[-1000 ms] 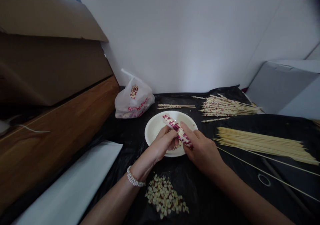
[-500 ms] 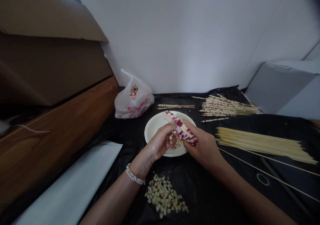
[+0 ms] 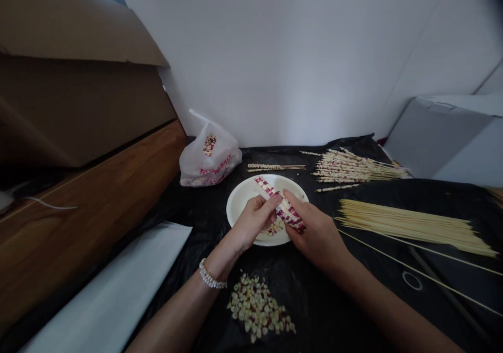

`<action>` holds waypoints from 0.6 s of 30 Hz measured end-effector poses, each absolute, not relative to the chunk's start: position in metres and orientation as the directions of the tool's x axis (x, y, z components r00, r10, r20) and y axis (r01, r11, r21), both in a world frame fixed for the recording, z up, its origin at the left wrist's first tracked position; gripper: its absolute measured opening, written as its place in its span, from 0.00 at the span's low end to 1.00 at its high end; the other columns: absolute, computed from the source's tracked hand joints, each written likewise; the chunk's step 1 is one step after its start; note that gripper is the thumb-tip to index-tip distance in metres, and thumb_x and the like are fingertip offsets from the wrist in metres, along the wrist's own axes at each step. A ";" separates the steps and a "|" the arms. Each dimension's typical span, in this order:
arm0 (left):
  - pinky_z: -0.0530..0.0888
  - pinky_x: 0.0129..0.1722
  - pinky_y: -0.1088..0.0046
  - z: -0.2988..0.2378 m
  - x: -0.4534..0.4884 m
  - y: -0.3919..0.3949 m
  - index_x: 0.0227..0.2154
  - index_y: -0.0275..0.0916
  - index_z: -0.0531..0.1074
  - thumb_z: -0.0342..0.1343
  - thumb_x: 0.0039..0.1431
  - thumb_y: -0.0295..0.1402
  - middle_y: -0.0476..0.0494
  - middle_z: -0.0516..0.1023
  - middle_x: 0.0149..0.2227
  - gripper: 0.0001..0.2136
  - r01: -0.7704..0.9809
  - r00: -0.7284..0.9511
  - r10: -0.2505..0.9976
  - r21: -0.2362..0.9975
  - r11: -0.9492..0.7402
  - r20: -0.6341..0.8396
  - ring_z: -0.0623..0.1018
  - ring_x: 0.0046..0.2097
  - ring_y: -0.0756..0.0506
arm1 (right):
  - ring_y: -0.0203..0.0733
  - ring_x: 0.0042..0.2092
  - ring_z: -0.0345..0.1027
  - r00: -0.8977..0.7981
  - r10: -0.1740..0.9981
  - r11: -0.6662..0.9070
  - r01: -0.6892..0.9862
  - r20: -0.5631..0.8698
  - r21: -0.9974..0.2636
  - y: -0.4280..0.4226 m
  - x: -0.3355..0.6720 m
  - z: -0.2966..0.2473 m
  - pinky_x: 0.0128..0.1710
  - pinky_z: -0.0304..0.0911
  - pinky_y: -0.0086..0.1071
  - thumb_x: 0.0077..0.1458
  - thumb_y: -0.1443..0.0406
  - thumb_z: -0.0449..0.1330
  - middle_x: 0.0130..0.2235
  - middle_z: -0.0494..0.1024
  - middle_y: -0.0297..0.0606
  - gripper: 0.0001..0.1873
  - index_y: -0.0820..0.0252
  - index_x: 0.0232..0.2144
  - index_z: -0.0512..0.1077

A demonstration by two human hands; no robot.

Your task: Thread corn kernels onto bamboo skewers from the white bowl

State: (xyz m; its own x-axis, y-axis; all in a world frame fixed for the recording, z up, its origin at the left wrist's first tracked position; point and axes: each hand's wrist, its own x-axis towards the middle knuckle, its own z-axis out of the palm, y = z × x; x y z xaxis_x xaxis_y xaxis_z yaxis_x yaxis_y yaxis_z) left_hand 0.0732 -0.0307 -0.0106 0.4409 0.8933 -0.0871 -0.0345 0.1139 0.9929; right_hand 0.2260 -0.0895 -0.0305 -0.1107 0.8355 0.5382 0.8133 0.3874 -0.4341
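A corn cob [image 3: 280,204] with red and white kernels lies slanted over a white bowl [image 3: 240,202] on the black sheet. My right hand [image 3: 317,233] is wrapped round the cob's near end. My left hand [image 3: 255,220], with a bead bracelet on the wrist, pinches the cob's side with thumb and fingers. A few loose kernels [image 3: 274,228] lie in the bowl under my hands. A heap of kernels [image 3: 259,308] sits on the sheet close to me.
A plastic bag [image 3: 209,157] stands at the back left. Bare bamboo skewers [image 3: 408,226] lie in a bundle at the right, threaded skewers [image 3: 353,167] behind them. A grey box [image 3: 448,138] stands far right, cardboard and a wooden edge [image 3: 90,185] on the left.
My right hand tipped the cob up and right, then brought it back down over the bowl. My left hand's fingers shifted along the cob's side. More kernels lie in the bowl.
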 end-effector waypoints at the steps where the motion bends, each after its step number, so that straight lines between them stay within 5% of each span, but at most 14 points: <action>1: 0.46 0.19 0.74 -0.012 0.074 -0.031 0.19 0.38 0.62 0.56 0.54 0.50 0.55 0.57 0.14 0.21 -0.041 0.426 0.901 0.994 0.102 -0.075 0.54 0.17 0.56 | 0.51 0.44 0.73 -0.109 0.834 0.393 0.806 0.541 -0.443 -0.089 0.226 -0.031 0.44 0.70 0.44 0.55 0.67 0.54 0.41 0.77 0.46 0.33 0.58 0.64 0.58; 12: 0.51 0.19 0.75 -0.016 0.077 -0.033 0.20 0.38 0.62 0.54 0.55 0.47 0.55 0.59 0.16 0.18 -0.020 0.341 0.939 0.999 0.042 -0.033 0.56 0.18 0.55 | 0.47 0.40 0.74 -0.088 0.811 0.456 0.715 0.579 -0.530 -0.085 0.226 -0.031 0.43 0.70 0.40 0.53 0.68 0.55 0.38 0.79 0.44 0.31 0.62 0.60 0.64; 18: 0.48 0.19 0.74 -0.013 0.070 -0.032 0.19 0.37 0.63 0.51 0.57 0.46 0.54 0.57 0.15 0.19 -0.087 0.491 0.867 0.986 0.141 -0.080 0.54 0.18 0.55 | 0.48 0.41 0.74 -0.084 0.815 0.435 0.742 0.573 -0.511 -0.084 0.227 -0.033 0.44 0.70 0.42 0.52 0.68 0.55 0.36 0.79 0.43 0.31 0.60 0.60 0.64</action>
State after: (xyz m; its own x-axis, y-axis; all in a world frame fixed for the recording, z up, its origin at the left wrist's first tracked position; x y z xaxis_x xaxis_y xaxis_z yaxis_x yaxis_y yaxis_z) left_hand 0.0702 -0.0319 -0.0128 0.4914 0.8672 -0.0804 -0.0872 0.1408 0.9862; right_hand 0.2274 -0.0843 -0.0331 -0.0836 0.8155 0.5727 0.7416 0.4348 -0.5108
